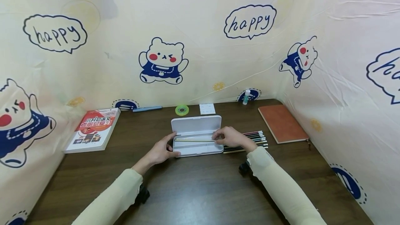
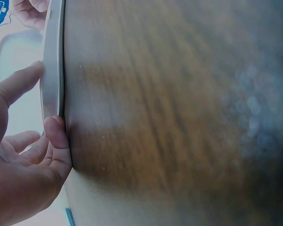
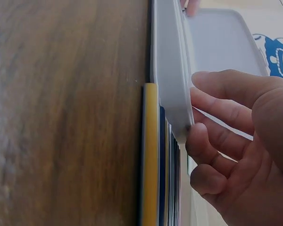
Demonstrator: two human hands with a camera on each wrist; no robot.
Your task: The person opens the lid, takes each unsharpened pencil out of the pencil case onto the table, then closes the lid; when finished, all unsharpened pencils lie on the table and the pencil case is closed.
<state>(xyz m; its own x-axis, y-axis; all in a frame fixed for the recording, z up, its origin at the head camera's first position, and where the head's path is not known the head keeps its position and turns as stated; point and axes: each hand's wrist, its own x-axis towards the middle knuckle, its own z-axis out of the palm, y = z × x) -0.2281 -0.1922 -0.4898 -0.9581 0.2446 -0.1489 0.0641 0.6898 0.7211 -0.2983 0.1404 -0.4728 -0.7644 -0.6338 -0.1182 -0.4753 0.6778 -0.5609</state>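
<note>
A white pencil case (image 1: pixel 200 151) lies with its lid (image 1: pixel 196 125) raised at the back. My left hand (image 1: pixel 160 150) grips its left end, with thumb and fingers spread around the corner; in the left wrist view the fingertips press on the case's side wall (image 2: pixel 52 70). Over the right end, my right hand (image 1: pixel 230 137) pinches the end of a slim pencil (image 1: pixel 193 140) that lies lengthwise inside the case. Its fingers bend over the rim in the right wrist view, where the pencil is hidden. Several pencils (image 1: pixel 260 141) lie side by side, right of the case.
A book (image 1: pixel 90 131) lies at the left, a brown notebook (image 1: pixel 282 124) at the right. Along the back are a blue pen (image 1: pixel 147 108), a green tape roll (image 1: pixel 182 110), a white paper pad (image 1: pixel 207 109) and a glue stick (image 1: pixel 246 97). Patterned cloth walls enclose the table.
</note>
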